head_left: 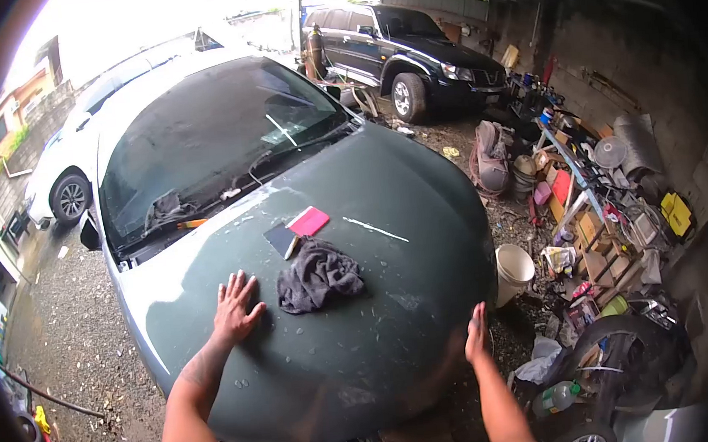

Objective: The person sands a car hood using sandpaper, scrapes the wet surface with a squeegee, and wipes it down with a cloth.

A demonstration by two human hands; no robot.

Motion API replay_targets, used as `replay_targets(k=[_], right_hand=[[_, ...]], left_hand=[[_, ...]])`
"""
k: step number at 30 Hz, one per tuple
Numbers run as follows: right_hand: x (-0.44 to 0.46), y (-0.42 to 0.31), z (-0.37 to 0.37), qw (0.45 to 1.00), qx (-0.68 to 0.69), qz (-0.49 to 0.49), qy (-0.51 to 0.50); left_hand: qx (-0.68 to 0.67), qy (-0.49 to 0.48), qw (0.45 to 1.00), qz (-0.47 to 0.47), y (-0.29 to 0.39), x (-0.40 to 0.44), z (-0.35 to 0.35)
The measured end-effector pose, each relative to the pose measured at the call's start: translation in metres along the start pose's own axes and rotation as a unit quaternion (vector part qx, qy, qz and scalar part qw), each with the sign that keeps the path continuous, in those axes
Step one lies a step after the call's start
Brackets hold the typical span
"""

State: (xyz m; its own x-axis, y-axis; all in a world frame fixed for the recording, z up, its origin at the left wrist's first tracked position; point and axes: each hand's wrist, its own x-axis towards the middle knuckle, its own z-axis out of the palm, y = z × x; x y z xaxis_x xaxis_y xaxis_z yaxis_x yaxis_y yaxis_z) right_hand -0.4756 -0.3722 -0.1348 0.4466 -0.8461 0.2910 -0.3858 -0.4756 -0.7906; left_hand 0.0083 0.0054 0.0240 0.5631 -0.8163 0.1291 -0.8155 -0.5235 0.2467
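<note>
My left hand (236, 307) lies flat with fingers spread on the dark green car hood (401, 184), holding nothing. Just right of it, a crumpled dark grey cloth (318, 275) rests on the hood. Behind the cloth are a flat pink-red pad (308, 220) and a dark square sheet (279, 240), with a thin pale edge between them. My right hand (477, 333) is at the hood's right front edge, seen side-on with fingers straight and nothing in it. Whether its palm touches the metal, I cannot tell. Water drops and pale marks dot the hood.
A white bucket (514, 266) stands beyond the hood's right edge. Tools, boxes and scrap pile up along the right wall, near a green-capped bottle (556, 399). A black SUV (415, 50) is parked behind, and a white car (67, 173) at left.
</note>
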Motion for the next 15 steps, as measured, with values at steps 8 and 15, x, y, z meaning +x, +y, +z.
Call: replay_targets(k=[8,15], right_hand=[[-0.093,-0.050,0.010,0.998,-0.058,-0.038,-0.012],[0.020,-0.009,-0.004,0.996,-0.067,0.055,0.011]], left_hand=[[0.002,0.021,1.000,0.003,0.006,-0.003,-0.003],[0.010,0.017,1.000,0.003,0.008,-0.003,-0.005]])
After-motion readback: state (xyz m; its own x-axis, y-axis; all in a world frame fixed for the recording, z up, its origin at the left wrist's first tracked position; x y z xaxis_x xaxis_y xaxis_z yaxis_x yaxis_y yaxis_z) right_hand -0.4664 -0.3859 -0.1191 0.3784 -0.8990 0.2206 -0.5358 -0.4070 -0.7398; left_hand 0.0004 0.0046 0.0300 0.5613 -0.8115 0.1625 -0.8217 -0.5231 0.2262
